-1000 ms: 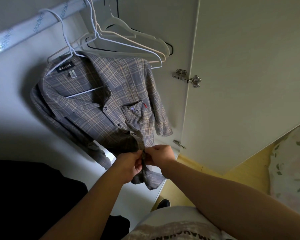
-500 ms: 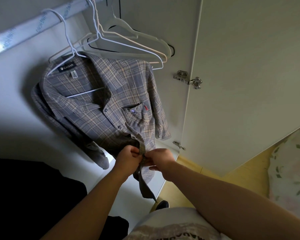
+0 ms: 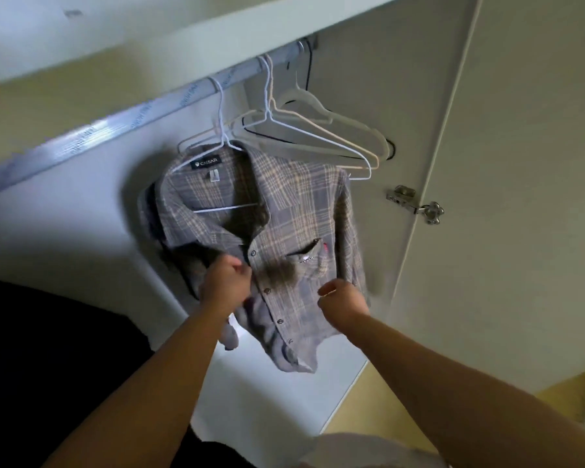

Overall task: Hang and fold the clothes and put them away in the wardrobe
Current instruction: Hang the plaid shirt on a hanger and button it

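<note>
A grey and beige plaid shirt (image 3: 294, 211) hangs on a white wire hanger (image 3: 221, 130) from the wardrobe rail (image 3: 115, 130). Its lower buttons are fastened and the collar lies open. My left hand (image 3: 223, 282) grips the shirt's front edge just below the collar, beside the button strip. In front of the shirt's pocket side, my right hand (image 3: 343, 298) hovers with loosely curled fingers, and I see no fabric between them. The image is blurred by motion.
Several empty white hangers (image 3: 318, 130) hang on the rail to the right of the shirt. The wardrobe door (image 3: 520, 197) stands open at right with a metal hinge (image 3: 416, 204). A shelf (image 3: 149, 45) runs above the rail. Something black (image 3: 48, 366) fills the lower left.
Both hands left the lower button and rose to chest height, moving apart. The right hand let go of the shirt. My view tilted up, showing the shelf.
</note>
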`<action>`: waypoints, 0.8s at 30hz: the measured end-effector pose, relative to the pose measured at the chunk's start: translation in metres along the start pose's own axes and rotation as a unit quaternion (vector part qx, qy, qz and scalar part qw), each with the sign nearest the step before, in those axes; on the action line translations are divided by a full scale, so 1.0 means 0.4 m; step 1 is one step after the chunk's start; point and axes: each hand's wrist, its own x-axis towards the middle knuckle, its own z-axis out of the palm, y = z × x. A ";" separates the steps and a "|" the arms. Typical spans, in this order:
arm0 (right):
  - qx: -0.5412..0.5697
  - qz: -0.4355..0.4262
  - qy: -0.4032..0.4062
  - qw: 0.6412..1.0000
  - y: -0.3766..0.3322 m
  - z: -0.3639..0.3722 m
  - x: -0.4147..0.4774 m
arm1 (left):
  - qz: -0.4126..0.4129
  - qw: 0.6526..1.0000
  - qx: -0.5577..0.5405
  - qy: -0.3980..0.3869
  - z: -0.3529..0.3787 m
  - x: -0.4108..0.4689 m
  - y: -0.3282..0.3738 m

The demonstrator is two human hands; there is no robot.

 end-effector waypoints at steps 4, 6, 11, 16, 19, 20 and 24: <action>-0.067 -0.120 0.026 0.990 -0.137 -0.049 0.042 | 0.012 0.973 -0.087 0.214 -0.123 0.096 0.066; -0.088 -0.170 0.041 0.981 -0.206 -0.070 0.053 | 0.015 0.950 -0.097 0.295 -0.175 0.127 0.083; -0.145 -0.259 0.088 0.951 -0.355 -0.094 0.065 | 0.033 0.961 -0.016 0.274 -0.262 0.231 0.107; -0.230 -0.302 0.125 0.917 -0.453 -0.100 0.088 | 0.056 0.987 0.028 0.146 -0.282 0.321 0.122; -0.264 -0.314 0.140 0.901 -0.490 -0.104 0.103 | 0.093 0.988 0.075 0.097 -0.297 0.343 0.111; -0.271 -0.312 0.141 0.900 -0.500 -0.105 0.107 | 0.102 0.986 0.095 0.088 -0.302 0.347 0.106; -0.293 -0.308 0.112 0.898 -0.540 -0.105 0.129 | 0.105 0.981 0.137 0.086 -0.310 0.351 0.094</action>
